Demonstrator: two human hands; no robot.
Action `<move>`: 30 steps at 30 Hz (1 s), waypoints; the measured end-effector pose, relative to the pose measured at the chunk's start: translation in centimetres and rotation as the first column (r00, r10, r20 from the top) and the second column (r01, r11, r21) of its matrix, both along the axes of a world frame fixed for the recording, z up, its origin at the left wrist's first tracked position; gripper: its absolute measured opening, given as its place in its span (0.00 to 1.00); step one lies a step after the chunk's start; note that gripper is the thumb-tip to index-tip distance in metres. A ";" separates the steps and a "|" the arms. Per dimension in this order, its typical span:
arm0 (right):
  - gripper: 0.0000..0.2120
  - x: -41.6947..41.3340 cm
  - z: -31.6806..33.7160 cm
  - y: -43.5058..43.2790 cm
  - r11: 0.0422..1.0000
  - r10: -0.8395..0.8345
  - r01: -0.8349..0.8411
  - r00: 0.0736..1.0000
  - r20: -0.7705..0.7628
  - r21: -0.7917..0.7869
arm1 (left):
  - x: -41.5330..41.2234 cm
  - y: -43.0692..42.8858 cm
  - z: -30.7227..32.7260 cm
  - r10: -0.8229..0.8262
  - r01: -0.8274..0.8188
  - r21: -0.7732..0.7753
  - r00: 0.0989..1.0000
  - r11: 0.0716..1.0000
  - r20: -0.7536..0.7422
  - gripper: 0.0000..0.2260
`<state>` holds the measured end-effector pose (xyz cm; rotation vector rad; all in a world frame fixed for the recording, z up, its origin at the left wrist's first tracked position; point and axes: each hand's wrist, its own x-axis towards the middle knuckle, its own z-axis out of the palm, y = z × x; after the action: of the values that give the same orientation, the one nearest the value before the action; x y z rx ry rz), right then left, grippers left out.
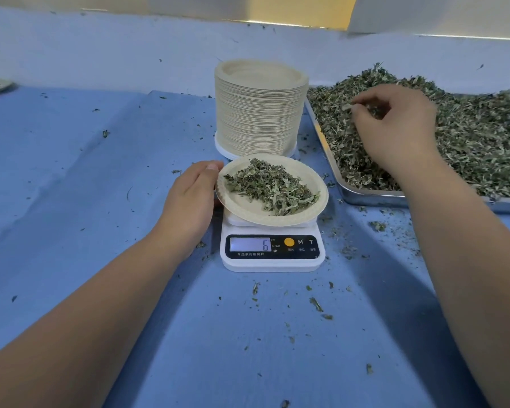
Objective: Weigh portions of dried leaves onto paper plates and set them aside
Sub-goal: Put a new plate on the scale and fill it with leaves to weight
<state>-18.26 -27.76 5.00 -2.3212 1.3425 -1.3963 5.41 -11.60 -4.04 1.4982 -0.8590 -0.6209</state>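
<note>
Blue cloth (100,201); round paper plate (277,219) holds crumbly leaves (271,185).

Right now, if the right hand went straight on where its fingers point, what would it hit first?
Probably the stack of paper plates: the right hand, pinching leaves over the tray, points left at it. Depth is hard to judge.

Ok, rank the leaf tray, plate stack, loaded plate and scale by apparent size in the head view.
1. Metal tray, cut off by the frame.
2. Stack of paper plates.
3. Loaded plate and scale: alike; the plate hides part of the scale.
</note>
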 end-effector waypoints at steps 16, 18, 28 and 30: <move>0.08 4.3 -1.6 3.4 0.914 0.403 -0.354 0.843 -0.356 0.196 | 0.0 0.2 -0.1 -0.014 0.014 -0.002 1.000 1.000 0.020 0.18; 0.07 4.1 -1.3 3.2 0.915 0.400 -0.347 0.843 -0.359 0.204 | 0.0 0.1 0.0 -0.016 0.016 -0.003 1.000 1.000 0.020 0.17; 0.09 4.9 -0.6 4.8 0.914 0.401 -0.374 0.889 -0.219 0.158 | 0.0 0.0 0.0 -0.012 0.013 -0.007 0.999 1.000 0.049 0.19; 0.10 5.4 -0.4 5.9 0.889 0.459 -0.424 0.825 -0.331 0.176 | -0.1 0.0 0.1 -0.007 0.007 0.001 0.998 1.000 0.057 0.19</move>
<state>-12.81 -21.88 4.60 -2.6808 0.8149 -0.7710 5.27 -11.63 -3.96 1.5204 -0.9084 -0.5856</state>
